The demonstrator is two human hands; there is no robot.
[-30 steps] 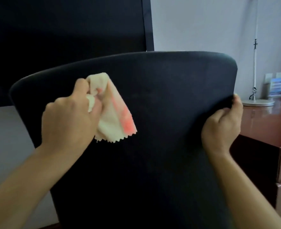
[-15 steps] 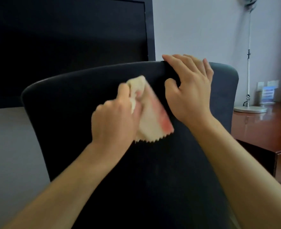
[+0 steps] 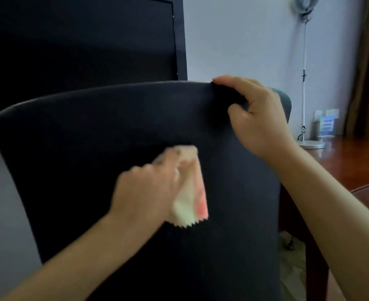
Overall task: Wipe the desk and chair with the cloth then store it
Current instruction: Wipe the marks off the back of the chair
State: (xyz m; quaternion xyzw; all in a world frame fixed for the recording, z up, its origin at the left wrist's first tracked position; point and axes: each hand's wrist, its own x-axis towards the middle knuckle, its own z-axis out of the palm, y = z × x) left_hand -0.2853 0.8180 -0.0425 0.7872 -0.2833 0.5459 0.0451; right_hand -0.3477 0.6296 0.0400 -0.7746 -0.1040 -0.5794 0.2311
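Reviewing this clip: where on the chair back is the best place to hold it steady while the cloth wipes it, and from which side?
Hold the chair back by its rounded top edge, from above: fingers hook over it with the thumb on the near face. The right hand grips there now, near the right corner, clear of the left hand and its cloth.

Left hand (image 3: 145,190) and cloth (image 3: 190,187) motion-blurred (grip detail unclear), chair (image 3: 92,131) base cut off.

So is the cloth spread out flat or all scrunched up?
Scrunched up. The left hand grips the cloth bunched at its top, and the zigzag edge hangs loose against the chair back.
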